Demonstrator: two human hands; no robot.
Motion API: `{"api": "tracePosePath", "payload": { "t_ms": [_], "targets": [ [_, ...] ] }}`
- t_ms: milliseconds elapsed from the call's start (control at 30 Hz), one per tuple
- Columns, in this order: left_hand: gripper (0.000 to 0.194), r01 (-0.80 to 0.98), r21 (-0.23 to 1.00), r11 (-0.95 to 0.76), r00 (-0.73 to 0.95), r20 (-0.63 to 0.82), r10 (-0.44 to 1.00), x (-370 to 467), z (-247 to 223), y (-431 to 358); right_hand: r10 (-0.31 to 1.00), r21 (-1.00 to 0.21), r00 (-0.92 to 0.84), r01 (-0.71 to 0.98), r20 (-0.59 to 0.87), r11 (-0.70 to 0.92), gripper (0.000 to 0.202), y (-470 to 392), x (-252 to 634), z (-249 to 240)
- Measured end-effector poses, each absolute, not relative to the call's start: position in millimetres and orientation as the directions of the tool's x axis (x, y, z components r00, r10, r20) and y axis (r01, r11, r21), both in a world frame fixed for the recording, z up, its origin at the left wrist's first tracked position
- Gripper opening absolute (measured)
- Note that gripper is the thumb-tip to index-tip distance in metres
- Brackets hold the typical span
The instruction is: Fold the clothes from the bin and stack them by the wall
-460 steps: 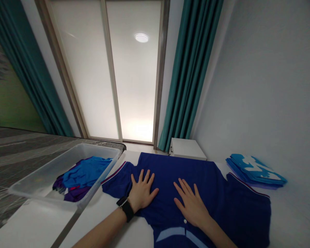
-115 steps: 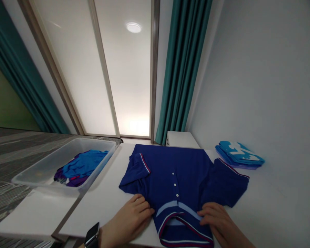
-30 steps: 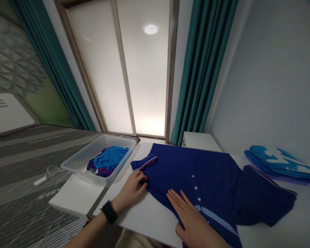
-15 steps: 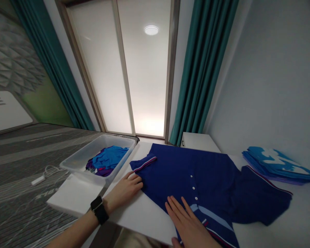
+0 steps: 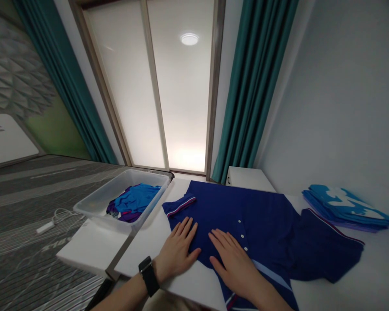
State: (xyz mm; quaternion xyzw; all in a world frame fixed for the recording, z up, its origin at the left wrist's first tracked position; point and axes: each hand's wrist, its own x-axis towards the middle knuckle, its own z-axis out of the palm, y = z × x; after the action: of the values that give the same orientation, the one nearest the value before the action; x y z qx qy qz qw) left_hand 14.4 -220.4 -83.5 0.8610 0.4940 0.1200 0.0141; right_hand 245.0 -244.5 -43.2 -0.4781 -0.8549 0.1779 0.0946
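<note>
A dark blue polo shirt (image 5: 266,229) lies spread, buttons up, on the white table (image 5: 155,246), its collar toward me. My left hand (image 5: 178,248), with a black watch on the wrist, rests flat with fingers apart on the shirt's near left part, below the striped sleeve. Beside the button placket my right hand (image 5: 231,259) presses flat on the fabric, fingers stretched out. It hides part of the collar. Neither hand grips anything.
Left of the table stands a clear plastic bin (image 5: 94,203) holding crumpled blue and purple clothes (image 5: 136,198). A folded blue stack of clothes (image 5: 346,207) lies at the right by the wall. A white cabinet (image 5: 249,178) stands behind the table; a cable with a white plug block (image 5: 45,227) lies left.
My left hand has moved right from the shirt's edge by the sleeve onto its body, fingers now spread. My right hand has slid slightly away from me, off the collar toward the buttons.
</note>
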Motion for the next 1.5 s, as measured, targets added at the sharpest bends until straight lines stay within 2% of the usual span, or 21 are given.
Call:
{"api": "tracePosePath", "payload": {
  "t_ms": [100,233,433,567,733,900,1033,1200,1333,1500],
  "targets": [
    [0.079,0.862,0.144,-0.487,0.458,0.193,0.868,11.4,-84.8,-222.3,0.812,-0.376,-0.58,0.768,-0.066,0.518,0.069,-248.6,241.7,-58.5],
    [0.081,0.87,0.127,-0.476,0.452,0.176,0.874,7.6,-83.7,-221.3,0.806,-0.363,-0.587,0.769,-0.077,0.526,0.075,-255.8,241.0,-66.9],
    [0.067,0.903,0.094,-0.42,0.391,0.23,0.891,3.9,-90.2,-212.3,0.814,-0.369,-0.578,0.771,-0.063,0.519,0.067,-257.3,238.9,-66.5],
    [0.07,0.901,0.086,-0.425,0.391,0.264,0.882,-0.3,-96.4,-207.4,0.812,-0.386,-0.578,0.768,-0.076,0.511,0.064,-257.2,239.7,-60.5],
    [0.071,0.886,0.089,-0.456,0.418,0.274,0.866,-7.3,-99.0,-203.7,0.784,-0.487,-0.618,0.703,-0.059,0.518,0.051,-236.8,269.8,-41.8],
    [0.069,0.899,0.1,-0.425,0.381,0.296,0.876,-12.3,-105.5,-199.5,0.882,-0.388,-0.468,0.806,0.045,0.447,0.049,-218.6,301.3,-46.1],
    [0.07,0.924,0.08,-0.375,0.335,0.304,0.892,-17.3,-105.6,-200.3,0.875,-0.331,-0.485,0.824,0.01,0.46,0.056,-228.1,299.8,-64.1],
    [0.071,0.944,0.068,-0.322,0.295,0.255,0.921,-21.2,-97.5,-203.9,0.861,-0.3,-0.508,0.82,0.008,0.487,0.055,-237.3,296.0,-73.2],
    [0.065,0.922,0.104,-0.372,0.336,0.262,0.905,-22.8,-91.6,-208.1,0.863,-0.313,-0.506,0.821,-0.01,0.478,0.054,-233.6,299.4,-73.1],
    [0.06,0.831,0.122,-0.543,0.508,0.232,0.83,-28.4,-81.1,-219.9,0.857,-0.316,-0.515,0.815,-0.012,0.486,0.051,-225.6,298.4,-69.2]
  ]
}}
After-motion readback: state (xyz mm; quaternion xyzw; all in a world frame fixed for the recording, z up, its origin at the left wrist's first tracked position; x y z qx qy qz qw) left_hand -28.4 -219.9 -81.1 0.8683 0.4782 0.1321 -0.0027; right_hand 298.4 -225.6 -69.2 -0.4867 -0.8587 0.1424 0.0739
